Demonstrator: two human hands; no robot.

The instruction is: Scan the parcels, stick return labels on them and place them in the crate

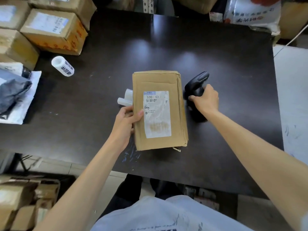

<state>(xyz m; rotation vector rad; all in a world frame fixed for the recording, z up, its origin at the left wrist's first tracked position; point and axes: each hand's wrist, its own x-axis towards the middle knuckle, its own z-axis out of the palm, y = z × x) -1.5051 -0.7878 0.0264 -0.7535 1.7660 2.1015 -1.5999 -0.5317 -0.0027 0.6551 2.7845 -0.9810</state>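
cardboard parcel (159, 112) in the curled left hand (128, 120), black scanner (197, 85) in the curled right hand (206, 100)

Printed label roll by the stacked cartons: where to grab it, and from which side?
Pinch the label roll across its curved middle, coming from above. It lies on its side on the table, so both rounded flanks are free, while cartons crowd its far end. The left hand is nearer, though it holds the parcel.
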